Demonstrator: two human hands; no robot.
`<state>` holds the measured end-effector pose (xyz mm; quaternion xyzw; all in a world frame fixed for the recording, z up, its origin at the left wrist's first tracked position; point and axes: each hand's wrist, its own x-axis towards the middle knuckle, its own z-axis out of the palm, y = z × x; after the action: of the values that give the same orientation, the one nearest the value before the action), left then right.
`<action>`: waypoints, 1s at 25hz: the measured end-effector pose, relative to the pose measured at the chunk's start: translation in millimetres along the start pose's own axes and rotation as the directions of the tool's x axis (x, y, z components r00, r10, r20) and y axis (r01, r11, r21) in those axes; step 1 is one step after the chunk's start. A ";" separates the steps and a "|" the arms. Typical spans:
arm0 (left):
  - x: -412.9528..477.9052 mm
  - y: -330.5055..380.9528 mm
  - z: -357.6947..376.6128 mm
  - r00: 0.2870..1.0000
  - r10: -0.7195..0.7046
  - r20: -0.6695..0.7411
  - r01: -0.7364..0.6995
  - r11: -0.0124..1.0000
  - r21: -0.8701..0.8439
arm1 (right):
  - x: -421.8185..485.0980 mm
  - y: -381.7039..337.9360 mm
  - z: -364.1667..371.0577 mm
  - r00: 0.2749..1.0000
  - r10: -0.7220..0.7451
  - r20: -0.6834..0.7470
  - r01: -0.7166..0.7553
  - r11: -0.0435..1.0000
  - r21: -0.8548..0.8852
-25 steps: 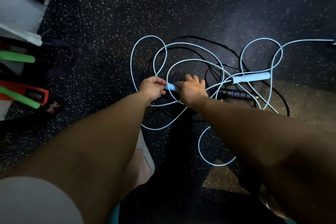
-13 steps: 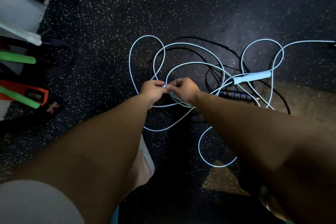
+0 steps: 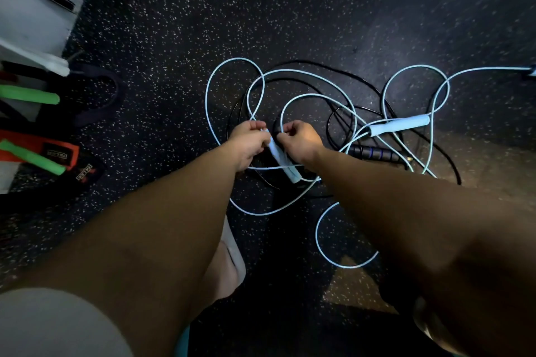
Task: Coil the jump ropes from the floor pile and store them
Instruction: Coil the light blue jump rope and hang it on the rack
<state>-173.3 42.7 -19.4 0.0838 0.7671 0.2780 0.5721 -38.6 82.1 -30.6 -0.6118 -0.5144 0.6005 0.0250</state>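
Pale blue foam jump-rope handle (image 3: 280, 160) is held tilted at frame centre | its upper end is pinched by curled fingers of left hand (image 3: 249, 140) and right hand (image 3: 300, 139) | pale blue cord (image 3: 236, 59) is looped with thin black rope (image 3: 307, 61) on speckled dark floor (image 3: 290, 9) | second pale blue handle (image 3: 398, 124) is seen centre-right.

We see a pale blue handle (image 3: 280, 159) between the fingers (image 3: 256, 125), pale blue cord (image 3: 237, 58) looped beyond them over black cord (image 3: 307, 61), a black handle (image 3: 374, 153) ringed blue right of them, on white-speckled black floor (image 3: 290, 9).
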 end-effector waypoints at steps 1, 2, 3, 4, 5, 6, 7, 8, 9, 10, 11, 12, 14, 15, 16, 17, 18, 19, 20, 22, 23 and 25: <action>-2.7 8.9 -0.1 0.999 0.011 -0.044 -0.013 0.999 -0.047 | -2.7 -0.2 -3.3 0.999 -0.020 -0.035 0.019 0.999 -0.040; -6.2 18.6 -1.1 0.997 0.008 -0.076 -0.016 0.994 -0.104 | -5.4 0.6 -7.9 0.997 -0.042 -0.067 0.036 0.995 -0.088; -12.0 29.4 -2.6 0.996 -0.005 -0.087 -0.010 0.986 -0.168 | -7.0 2.3 -13.4 0.994 -0.062 -0.085 0.050 0.988 -0.144; -19.0 40.3 -3.4 0.997 -0.013 -0.080 -0.004 0.978 -0.208 | -7.5 5.1 -19.0 0.994 -0.070 -0.085 0.051 0.977 -0.209; -27.1 50.8 -3.2 0.998 -0.005 -0.067 -0.008 0.979 -0.204 | -8.5 8.2 -24.3 0.996 -0.059 -0.070 0.038 0.962 -0.272; -36.7 60.4 -1.9 0.999 0.024 -0.048 -0.031 0.987 -0.161 | -12.0 10.3 -29.4 0.998 -0.036 -0.053 0.017 0.947 -0.321; -47.5 69.2 0.7 0.998 0.066 -0.013 -0.067 0.992 -0.110 | -17.7 10.9 -34.1 0.999 -0.017 -0.050 -0.002 0.934 -0.358; -58.9 78.1 4.6 0.993 0.110 0.042 -0.107 0.992 -0.060 | -24.3 9.2 -38.5 0.998 -0.016 -0.068 -0.011 0.924 -0.383; -70.9 86.6 9.0 0.983 0.148 0.109 -0.147 0.989 -0.018 | -32.4 4.9 -43.1 0.993 -0.052 -0.104 0.007 0.918 -0.397; -83.2 94.5 13.6 0.968 0.180 0.172 -0.187 0.982 0.024 | -41.7 -1.0 -48.3 0.983 -0.113 -0.145 0.047 0.917 -0.396; -96.6 101.7 17.2 0.952 0.211 0.224 -0.231 0.970 0.069 | -51.1 -7.0 -53.4 0.965 -0.190 -0.180 0.108 0.916 -0.387; -111.1 108.3 19.3 0.933 0.244 0.264 -0.281 0.953 0.111 | -61.6 -13.5 -58.8 0.941 -0.268 -0.206 0.173 0.906 -0.385; -137.5 121.6 21.5 0.899 0.312 0.307 -0.371 0.915 0.157 | -80.2 -28.1 -71.2 0.882 -0.389 -0.267 0.260 0.872 -0.414; -151.7 128.0 21.6 0.884 0.343 0.318 -0.408 0.898 0.164 | -90.6 -36.6 -79.3 0.838 -0.444 -0.316 0.287 0.853 -0.436; -166.1 134.5 21.4 0.867 0.370 0.334 -0.440 0.882 0.167 | -101.7 -46.3 -89.0 0.790 -0.492 -0.366 0.308 0.835 -0.457; -180.0 141.0 20.9 0.847 0.391 0.361 -0.470 0.868 0.163 | -112.1 -57.2 -99.4 0.750 -0.526 -0.401 0.324 0.820 -0.471; -193.9 146.7 20.7 0.820 0.409 0.400 -0.499 0.853 0.151 | -122.4 -67.7 -110.2 0.720 -0.556 -0.414 0.340 0.804 -0.488; -208.0 151.8 20.3 0.789 0.428 0.441 -0.531 0.836 0.138 | -131.5 -76.8 -120.7 0.699 -0.584 -0.413 0.356 0.785 -0.507; -221.1 156.8 20.3 0.760 0.448 0.471 -0.561 0.818 0.127 | -139.6 -85.2 -130.9 0.682 -0.612 -0.401 0.371 0.762 -0.532; -243.3 165.3 20.1 0.728 0.488 0.481 -0.604 0.788 0.115 | -156.4 -98.2 -148.8 0.639 -0.670 -0.377 0.410 0.712 -0.570; -254.8 168.6 19.8 0.720 0.506 0.475 -0.619 0.777 0.109 | -165.3 -103.3 -157.8 0.617 -0.696 -0.366 0.432 0.689 -0.582; -274.9 174.8 17.7 0.709 0.543 0.449 -0.646 0.756 0.107 | -186.6 -114.0 -175.8 0.589 -0.731 -0.345 0.472 0.657 -0.588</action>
<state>-99.0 71.1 297.0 0.4553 0.5967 0.3245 0.5757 73.4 115.8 224.4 -0.5284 -0.7840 0.2170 0.2432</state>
